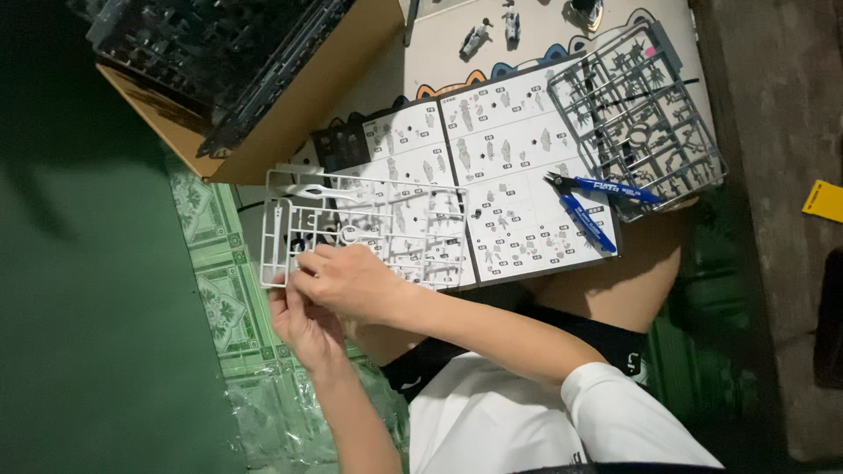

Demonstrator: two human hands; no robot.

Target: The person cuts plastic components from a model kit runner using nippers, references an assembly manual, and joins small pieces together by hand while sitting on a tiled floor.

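Cardboard, brown: one open box point(290, 105) at upper left in my head view, holding dark plastic part frames point(211, 53) stacked at a tilt. Below it, green patterned floor tile point(219, 298) and crumpled clear plastic wrap point(272, 412) near the bottom edge. Next item, a white plastic parts frame point(351, 219), rectangular, lying across the near left corner of an open instruction booklet point(500, 167); the booklet is white with small grey diagrams in boxed panels and one black panel at its upper left. I see my left hand point(303, 320) under the frame's lower edge, fingers curled narrow and pinching that edge. My right hand point(347, 276) lies over the same lower edge, fingers bent close together and touching the frame; what the fingertips grip exactly I cannot tell. Further right, blue-handled nippers point(593, 202) rest on the booklet's right side, handles slightly apart. Beside them, a grey parts frame point(641, 114) overlaps the booklet's upper right corner. Small grey assembled pieces point(492, 31) sit on the pale table top point(439, 53) above. Far right, a yellow tag point(824, 200), rectangular, lies well apart on the dark floor.
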